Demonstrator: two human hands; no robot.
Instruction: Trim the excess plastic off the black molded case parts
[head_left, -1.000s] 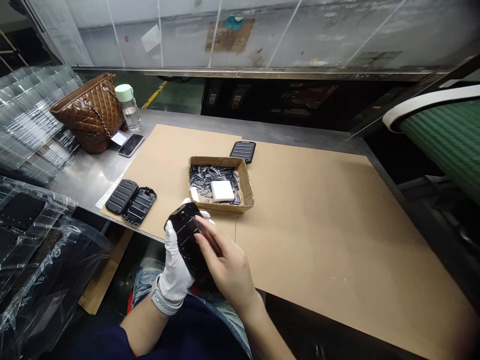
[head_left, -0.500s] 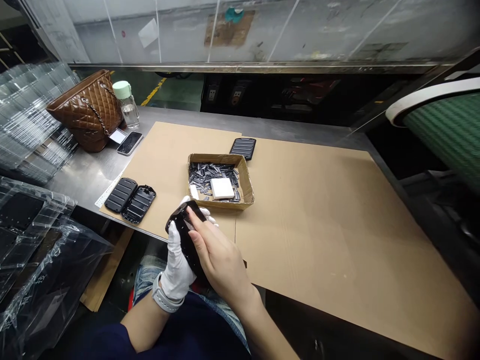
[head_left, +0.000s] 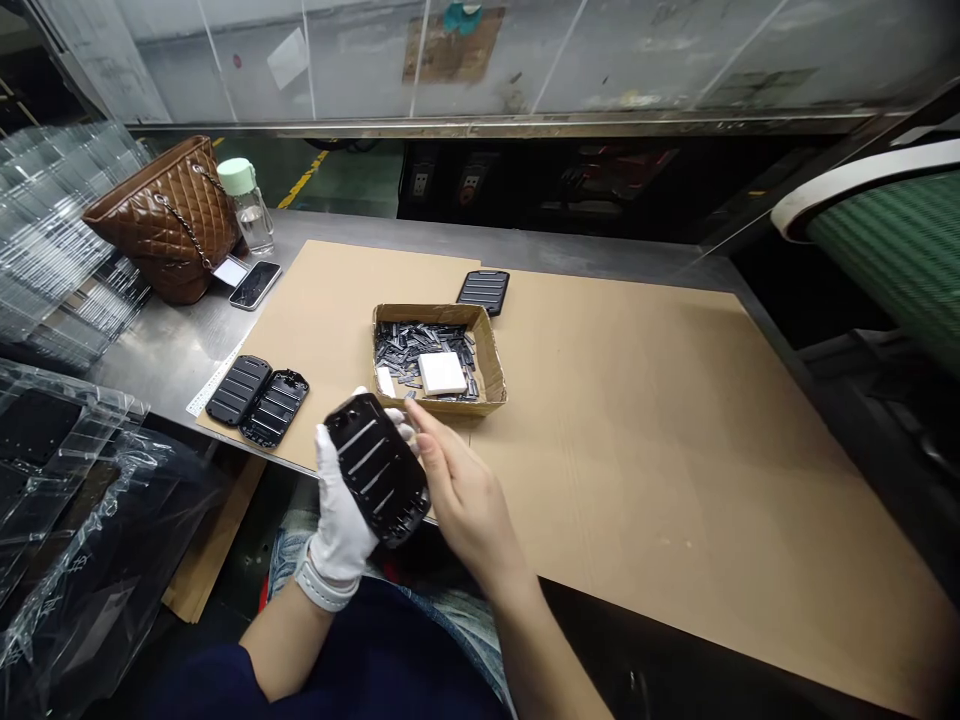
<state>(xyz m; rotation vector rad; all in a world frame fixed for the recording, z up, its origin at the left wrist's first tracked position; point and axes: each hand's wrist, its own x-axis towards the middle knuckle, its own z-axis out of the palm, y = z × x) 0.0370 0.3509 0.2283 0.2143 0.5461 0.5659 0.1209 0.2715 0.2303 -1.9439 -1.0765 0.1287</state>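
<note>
My left hand [head_left: 343, 530], in a white glove, grips a black plastic case shell [head_left: 379, 468] from beneath. The shell is tilted, with its ribbed inner side facing up. My right hand [head_left: 472, 495] is bare and just to the right of the shell. Its index finger and thumb are outstretched and apart near the gloved fingertips; I see nothing between them, and its other fingers are mostly hidden. Beyond the hands, a cardboard box [head_left: 491, 372] holds many small black strips [head_left: 416, 345] and a white block [head_left: 442, 373].
An opened pair of black shells [head_left: 257, 400] lies at the left table edge. Another black shell [head_left: 484, 290] lies behind the box. A phone [head_left: 256, 285], bottle [head_left: 251, 205] and brown bag [head_left: 169, 220] stand back left. Cardboard sheets [head_left: 637, 430] cover the table.
The shell has turned from edge-on to showing its ribbed inside. My right hand has come off its surface and shifted right. The left hand still holds it.
</note>
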